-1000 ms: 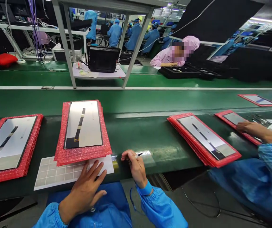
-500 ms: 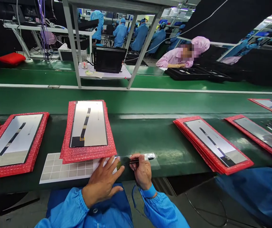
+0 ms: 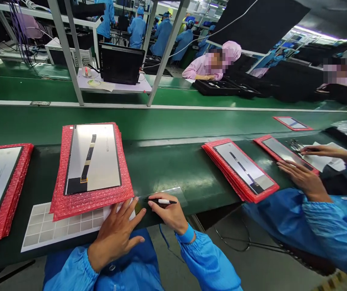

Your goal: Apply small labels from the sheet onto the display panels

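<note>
My left hand [image 3: 115, 230] lies with its fingers spread over the right end of a white sheet of square pale labels [image 3: 44, 226]. Just beyond it, a display panel [image 3: 102, 157] with a dark ribbon cable rests face-up on a stack of red bubble-wrap sheets [image 3: 125, 178]; the stack covers part of the label sheet. In my right hand [image 3: 170, 214] is a slim black-and-white pen [image 3: 165, 201], pinched between thumb and fingers and pointing left. A clear plastic piece [image 3: 177, 194] lies on the green bench behind that hand.
Another panel on red wrap [image 3: 0, 178] is at the left. To the right sits a further wrapped stack [image 3: 242, 169], then a co-worker's hands [image 3: 306, 178] over a panel [image 3: 285, 151]. A metal frame [image 3: 67, 52] with a monitor [image 3: 120, 62] stands behind the bench.
The view has swung right, bringing the co-worker's hands into sight. My right hand has turned, and more of the pen shows. My left hand stays spread by the label sheet.
</note>
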Action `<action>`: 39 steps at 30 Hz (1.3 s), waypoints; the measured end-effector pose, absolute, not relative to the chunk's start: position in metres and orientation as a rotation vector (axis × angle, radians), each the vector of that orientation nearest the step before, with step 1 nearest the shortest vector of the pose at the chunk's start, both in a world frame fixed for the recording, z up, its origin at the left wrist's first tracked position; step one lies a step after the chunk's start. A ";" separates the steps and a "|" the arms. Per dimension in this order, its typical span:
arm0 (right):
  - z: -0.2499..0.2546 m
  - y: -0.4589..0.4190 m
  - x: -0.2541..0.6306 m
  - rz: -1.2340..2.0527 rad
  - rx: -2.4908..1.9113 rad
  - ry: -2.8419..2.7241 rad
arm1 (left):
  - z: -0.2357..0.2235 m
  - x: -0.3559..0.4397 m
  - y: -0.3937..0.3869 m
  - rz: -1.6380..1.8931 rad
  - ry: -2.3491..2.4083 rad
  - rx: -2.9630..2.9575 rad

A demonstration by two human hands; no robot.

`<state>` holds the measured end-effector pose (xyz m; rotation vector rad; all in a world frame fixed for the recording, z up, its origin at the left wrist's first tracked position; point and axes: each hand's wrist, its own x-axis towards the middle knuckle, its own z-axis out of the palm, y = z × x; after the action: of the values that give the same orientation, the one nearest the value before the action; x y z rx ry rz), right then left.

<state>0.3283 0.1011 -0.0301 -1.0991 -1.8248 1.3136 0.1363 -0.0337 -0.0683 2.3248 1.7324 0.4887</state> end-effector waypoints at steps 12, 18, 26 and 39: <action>-0.046 0.100 0.330 1.313 -1.073 -1.874 | -0.057 0.135 -0.034 0.390 1.748 2.285; -0.046 0.100 0.328 1.231 -1.024 -1.925 | -0.055 0.134 -0.032 0.371 1.735 2.300; -0.046 0.100 0.328 1.233 -1.032 -1.934 | -0.054 0.133 -0.032 0.356 1.729 2.311; -0.047 0.100 0.330 1.197 -0.969 -1.933 | -0.055 0.134 -0.033 0.335 1.747 2.272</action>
<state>0.3296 0.1003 -0.0473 -0.9686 -1.9329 1.1966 0.1344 -0.0326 -0.0546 2.2723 1.7474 0.3355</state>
